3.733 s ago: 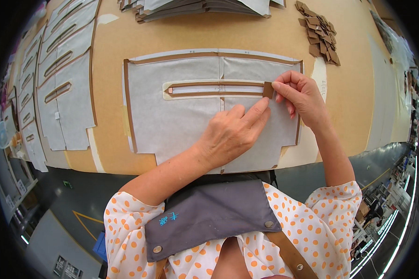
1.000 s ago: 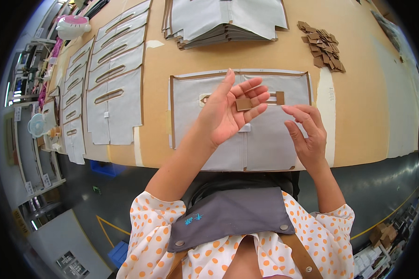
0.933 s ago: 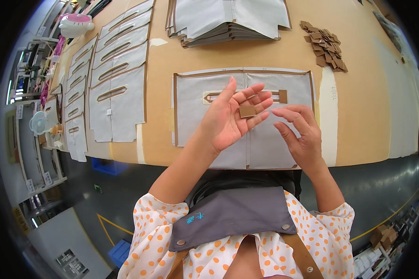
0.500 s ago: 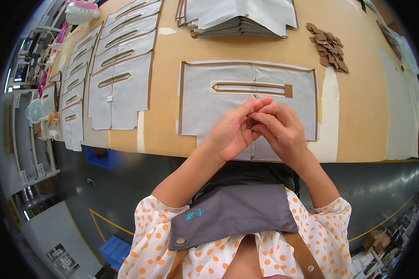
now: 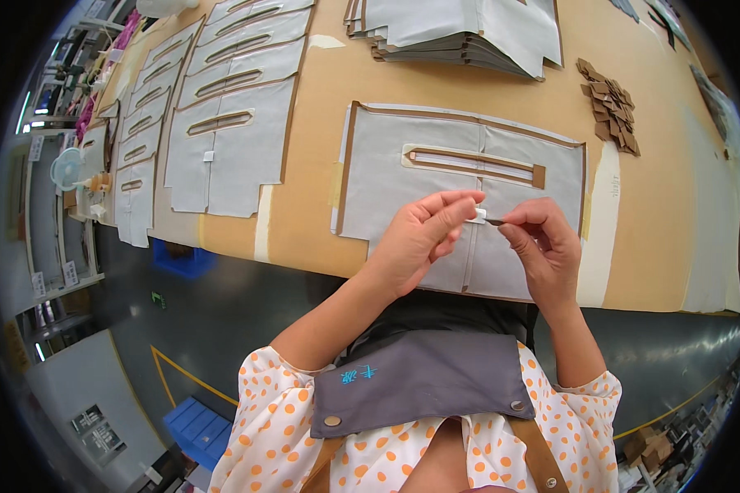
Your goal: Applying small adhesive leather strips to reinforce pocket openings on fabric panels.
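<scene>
A grey panel (image 5: 395, 197) with brown-edged borders lies before me, a long brown-framed slot (image 5: 477, 166) across its upper part. At the slot's right end sits a brown square patch (image 5: 538, 177). My right hand (image 5: 547, 246) is closed in a pinch on a small brown piece (image 5: 494, 222), seen nearly edge-on above the panel. Just left of it, my left hand (image 5: 423, 238) has its thumb and forefinger together and the other fingers curled; whatever they may hold is hidden. Between the two hands shows a small white tag (image 5: 479, 216).
A heap of small brown pieces (image 5: 608, 111) lies at the right. Behind the panel is a stack of grey panels (image 5: 460, 41). Overlapping slotted panels (image 5: 230, 152) form two rows at the left. A blue crate (image 5: 197, 431) stands on the floor.
My hands have moved apart, the right one drawing away rightward with the brown piece in its pinch. The white tag now shows between them. The whole view has shifted slightly.
</scene>
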`<action>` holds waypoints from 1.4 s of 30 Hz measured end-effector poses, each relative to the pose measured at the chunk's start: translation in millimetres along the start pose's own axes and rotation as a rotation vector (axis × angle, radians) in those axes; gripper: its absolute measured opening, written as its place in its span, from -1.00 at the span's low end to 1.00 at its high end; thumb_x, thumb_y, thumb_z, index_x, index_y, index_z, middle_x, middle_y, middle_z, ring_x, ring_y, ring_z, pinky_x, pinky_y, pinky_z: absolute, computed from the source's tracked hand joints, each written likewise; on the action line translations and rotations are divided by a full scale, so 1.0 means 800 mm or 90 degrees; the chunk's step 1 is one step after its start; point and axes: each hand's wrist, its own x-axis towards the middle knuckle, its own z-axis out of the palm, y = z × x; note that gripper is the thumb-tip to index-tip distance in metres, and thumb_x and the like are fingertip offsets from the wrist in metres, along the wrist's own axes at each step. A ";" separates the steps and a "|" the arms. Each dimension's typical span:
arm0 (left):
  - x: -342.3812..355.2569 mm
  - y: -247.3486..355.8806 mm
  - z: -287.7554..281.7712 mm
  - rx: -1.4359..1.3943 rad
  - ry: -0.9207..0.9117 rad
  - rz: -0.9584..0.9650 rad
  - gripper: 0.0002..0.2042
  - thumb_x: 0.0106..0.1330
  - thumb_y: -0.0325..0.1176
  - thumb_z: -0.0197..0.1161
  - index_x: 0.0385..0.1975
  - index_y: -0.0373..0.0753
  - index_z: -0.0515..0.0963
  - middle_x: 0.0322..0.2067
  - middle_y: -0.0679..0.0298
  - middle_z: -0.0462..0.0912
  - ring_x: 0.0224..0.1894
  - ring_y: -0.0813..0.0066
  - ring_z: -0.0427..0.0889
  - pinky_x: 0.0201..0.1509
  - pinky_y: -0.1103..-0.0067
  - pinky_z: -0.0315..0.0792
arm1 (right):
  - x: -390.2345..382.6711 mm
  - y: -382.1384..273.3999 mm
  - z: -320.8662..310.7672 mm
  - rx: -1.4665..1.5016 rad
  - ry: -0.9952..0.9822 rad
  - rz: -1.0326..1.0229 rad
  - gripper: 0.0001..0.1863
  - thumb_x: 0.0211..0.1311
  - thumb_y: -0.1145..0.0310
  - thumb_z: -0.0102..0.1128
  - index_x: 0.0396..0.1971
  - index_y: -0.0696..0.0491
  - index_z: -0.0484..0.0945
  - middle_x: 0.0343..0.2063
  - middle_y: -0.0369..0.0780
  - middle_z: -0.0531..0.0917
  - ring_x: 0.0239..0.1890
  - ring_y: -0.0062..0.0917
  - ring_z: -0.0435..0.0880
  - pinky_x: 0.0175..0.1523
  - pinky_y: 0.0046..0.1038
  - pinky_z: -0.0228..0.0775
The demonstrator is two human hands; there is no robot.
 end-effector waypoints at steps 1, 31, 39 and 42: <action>-0.006 0.003 -0.003 0.140 -0.005 0.034 -0.68 0.46 -0.31 0.27 0.14 -0.27 0.57 -0.13 0.40 0.66 -0.14 0.63 0.63 -0.08 0.70 0.47 | 0.003 0.001 0.000 0.107 0.017 0.093 -0.87 0.33 0.46 0.34 -0.20 0.13 0.61 -0.29 -0.33 0.63 -0.30 -0.69 0.63 -0.20 -0.64 0.50; 0.053 0.130 -0.083 0.688 0.143 0.063 -0.84 0.27 -0.33 0.41 -0.30 -0.30 0.73 -0.42 0.47 0.67 -0.37 0.77 0.49 -0.28 0.73 0.36 | 0.049 0.048 0.066 -0.359 -0.158 -0.231 -0.66 -0.01 0.39 0.46 -0.19 0.01 0.59 -0.21 -0.29 0.54 -0.16 -0.40 0.49 -0.08 -0.35 0.34; 0.060 0.128 -0.081 0.698 0.187 0.034 -0.82 0.26 -0.30 0.41 -0.31 -0.30 0.73 -0.44 0.47 0.65 -0.38 0.77 0.49 -0.30 0.73 0.36 | 0.049 0.050 0.066 -0.342 -0.159 -0.232 -0.65 -0.02 0.40 0.46 -0.18 0.01 0.59 -0.20 -0.29 0.53 -0.15 -0.41 0.48 -0.08 -0.35 0.32; 0.060 0.126 -0.080 0.713 0.199 0.046 -0.82 0.26 -0.30 0.41 -0.31 -0.30 0.73 -0.44 0.47 0.65 -0.39 0.77 0.49 -0.30 0.73 0.37 | 0.049 0.050 0.066 -0.342 -0.162 -0.231 -0.65 -0.02 0.40 0.46 -0.18 0.01 0.59 -0.19 -0.29 0.53 -0.15 -0.41 0.47 -0.08 -0.34 0.32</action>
